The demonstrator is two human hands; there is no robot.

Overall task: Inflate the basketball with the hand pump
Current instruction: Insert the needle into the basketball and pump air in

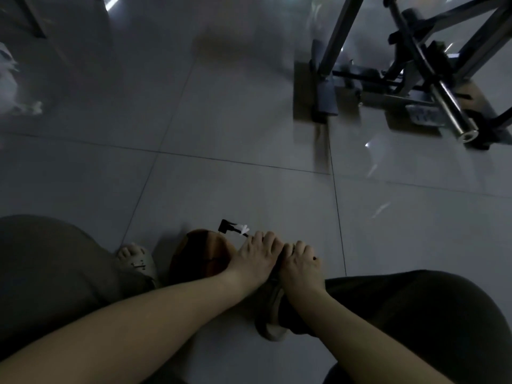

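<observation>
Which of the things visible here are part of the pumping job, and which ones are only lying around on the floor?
Part of the job:
- brown, round basketball on the tiled floor
- black hand pump with a white tag, beside the ball
- left hand and right hand, both down at the pump

Only lying around:
- grey metal frame with a shiny steel bar
- white crumpled objects, blurred

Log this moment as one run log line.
left hand on basketball | right hand grips pump | floor
</observation>
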